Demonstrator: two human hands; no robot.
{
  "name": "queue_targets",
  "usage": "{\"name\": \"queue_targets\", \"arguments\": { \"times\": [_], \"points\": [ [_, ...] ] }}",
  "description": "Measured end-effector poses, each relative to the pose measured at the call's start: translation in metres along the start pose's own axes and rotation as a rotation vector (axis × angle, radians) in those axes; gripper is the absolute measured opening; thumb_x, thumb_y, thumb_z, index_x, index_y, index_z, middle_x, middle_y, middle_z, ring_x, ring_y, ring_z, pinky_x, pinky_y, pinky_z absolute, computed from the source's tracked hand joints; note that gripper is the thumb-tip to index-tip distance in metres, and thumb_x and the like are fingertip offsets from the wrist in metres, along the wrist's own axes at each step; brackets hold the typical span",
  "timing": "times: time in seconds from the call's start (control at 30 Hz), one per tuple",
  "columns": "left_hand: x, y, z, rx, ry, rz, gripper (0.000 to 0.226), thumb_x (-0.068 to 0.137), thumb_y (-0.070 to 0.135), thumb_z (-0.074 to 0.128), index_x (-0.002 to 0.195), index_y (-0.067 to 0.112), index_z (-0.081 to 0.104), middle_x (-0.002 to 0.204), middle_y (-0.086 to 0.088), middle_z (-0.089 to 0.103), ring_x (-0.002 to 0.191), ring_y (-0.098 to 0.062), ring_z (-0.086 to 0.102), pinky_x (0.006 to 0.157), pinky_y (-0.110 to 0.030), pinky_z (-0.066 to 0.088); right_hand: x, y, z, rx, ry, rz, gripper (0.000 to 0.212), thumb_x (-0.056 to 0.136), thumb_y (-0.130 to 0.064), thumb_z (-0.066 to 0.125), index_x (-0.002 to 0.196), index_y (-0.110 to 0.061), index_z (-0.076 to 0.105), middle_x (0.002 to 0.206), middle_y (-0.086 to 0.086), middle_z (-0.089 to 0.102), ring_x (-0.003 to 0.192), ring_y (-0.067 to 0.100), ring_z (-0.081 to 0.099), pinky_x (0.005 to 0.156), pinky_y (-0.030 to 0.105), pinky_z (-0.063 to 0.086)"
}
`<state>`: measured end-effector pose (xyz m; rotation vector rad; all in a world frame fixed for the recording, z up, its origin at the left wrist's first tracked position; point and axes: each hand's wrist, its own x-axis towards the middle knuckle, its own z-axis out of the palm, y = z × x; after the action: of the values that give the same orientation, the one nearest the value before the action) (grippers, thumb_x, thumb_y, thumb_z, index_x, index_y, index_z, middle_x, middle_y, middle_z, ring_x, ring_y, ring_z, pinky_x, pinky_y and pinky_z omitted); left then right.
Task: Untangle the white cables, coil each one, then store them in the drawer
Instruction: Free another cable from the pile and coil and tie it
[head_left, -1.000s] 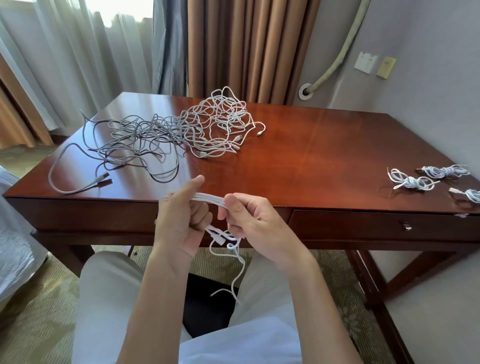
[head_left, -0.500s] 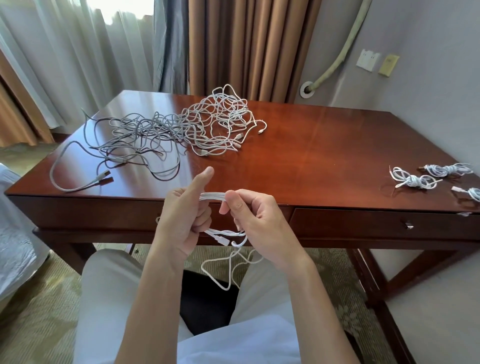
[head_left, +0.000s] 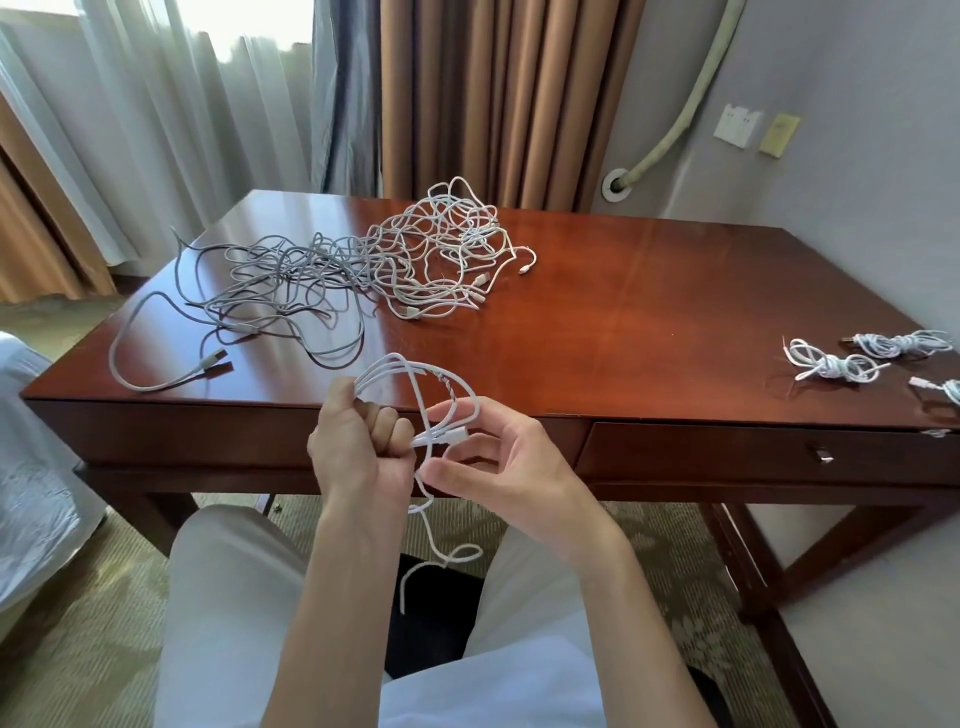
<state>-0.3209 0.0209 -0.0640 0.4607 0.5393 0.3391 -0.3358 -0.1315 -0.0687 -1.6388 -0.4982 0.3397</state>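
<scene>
hands meet just in front of the desk (head_left: 623, 322), at its near edge, working one white cable (head_left: 410, 374). left hand (head_left: 358, 447) is a closed fist, fingers curled round several loops of that cable, which arch up out of the top of the fist and over toward the right hand (head_left: 498, 462). right hand has its fingers spread and loosely bent; the thumb and a fingertip seem to pinch a strand just below the plug end (head_left: 452, 434), which lies across between the two hands, though the exact contact is hard to tell. a loose tail of the same cable hangs below the hands, over the person's lap, ending in a small loop.

on the desk's far left part lies the big tangle of cables (head_left: 363, 265), spread wide, with one long grey strand curving out to the near left corner and ending in a plug. at the desk's right edge, well apart from the tangle, lie three coiled cables (head_left: 831, 364), near one another. the drawer (head_left: 753, 457) in the desk's front, right of the hands, is closed.
</scene>
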Motion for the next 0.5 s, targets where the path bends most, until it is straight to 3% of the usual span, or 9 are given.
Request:
{"name": "queue_targets", "arguments": {
  "times": [0.1, 0.2, 0.27, 0.33, 0.4, 0.5],
  "points": [
    [-0.009, -0.004, 0.005, -0.075, 0.039, 0.006, 0.050, 0.096, 0.016, 0.049, 0.056, 0.021, 0.020, 0.041, 0.007, 0.012, 0.032, -0.008, 0.009, 0.030, -0.016, 0.013, 0.006, 0.002, 0.011, 0.035, 0.076, -0.023, 0.043, 0.078, -0.014, 0.088, 0.113, -0.019, 0.064, 0.100, -0.004, 0.069, 0.082, 0.011, 0.063, 0.085, 0.039, 0.058],
    [-0.018, -0.007, 0.011, -0.166, 0.029, 0.021, 0.059, 0.099, 0.019, 0.045, 0.046, 0.020, 0.020, 0.038, 0.006, 0.012, 0.030, -0.008, 0.010, 0.031, -0.013, 0.020, 0.013, 0.010, 0.024, 0.102, 0.189, -0.077, 0.023, 0.082, -0.007, 0.082, 0.099, -0.013, 0.067, 0.087, -0.001, 0.070, 0.079, 0.012, 0.064, 0.079, 0.031, 0.056],
    [-0.019, -0.008, 0.011, -0.199, -0.006, 0.028, 0.060, 0.098, 0.019, 0.044, 0.043, 0.020, 0.020, 0.038, 0.006, 0.012, 0.030, -0.008, 0.009, 0.033, -0.015, 0.019, 0.015, 0.015, 0.027, 0.172, 0.244, -0.133, 0.013, 0.089, -0.007, 0.075, 0.094, 0.001, 0.067, 0.080, 0.000, 0.068, 0.073, 0.010, 0.062, 0.072, 0.025, 0.053],
    [-0.021, -0.008, 0.012, -0.192, -0.051, 0.031, 0.061, 0.097, 0.018, 0.042, 0.041, 0.021, 0.021, 0.037, 0.005, 0.012, 0.031, -0.009, 0.010, 0.035, -0.015, 0.020, 0.016, 0.015, 0.029, 0.223, 0.276, -0.172, 0.019, 0.095, -0.007, 0.069, 0.095, 0.012, 0.066, 0.075, -0.002, 0.067, 0.065, 0.005, 0.058, 0.065, 0.020, 0.050],
    [-0.024, -0.011, 0.013, -0.188, -0.106, 0.032, 0.063, 0.100, 0.018, 0.038, 0.039, 0.021, 0.022, 0.036, 0.005, 0.013, 0.029, -0.009, 0.013, 0.034, -0.012, 0.021, 0.016, 0.010, 0.031, 0.244, 0.310, -0.199, 0.024, 0.098, -0.011, 0.065, 0.094, 0.012, 0.064, 0.070, -0.005, 0.065, 0.063, 0.004, 0.057, 0.064, 0.019, 0.048],
    [-0.024, -0.022, 0.012, -0.145, -0.221, -0.002, 0.061, 0.100, 0.020, 0.039, 0.041, 0.021, 0.024, 0.038, 0.004, 0.015, 0.032, -0.010, 0.017, 0.034, -0.020, 0.026, 0.016, 0.000, 0.036, 0.200, 0.405, -0.209, 0.025, 0.103, -0.019, 0.056, 0.085, -0.002, 0.058, 0.058, -0.013, 0.056, 0.056, 0.000, 0.051, 0.062, 0.013, 0.042]
  ]
}}
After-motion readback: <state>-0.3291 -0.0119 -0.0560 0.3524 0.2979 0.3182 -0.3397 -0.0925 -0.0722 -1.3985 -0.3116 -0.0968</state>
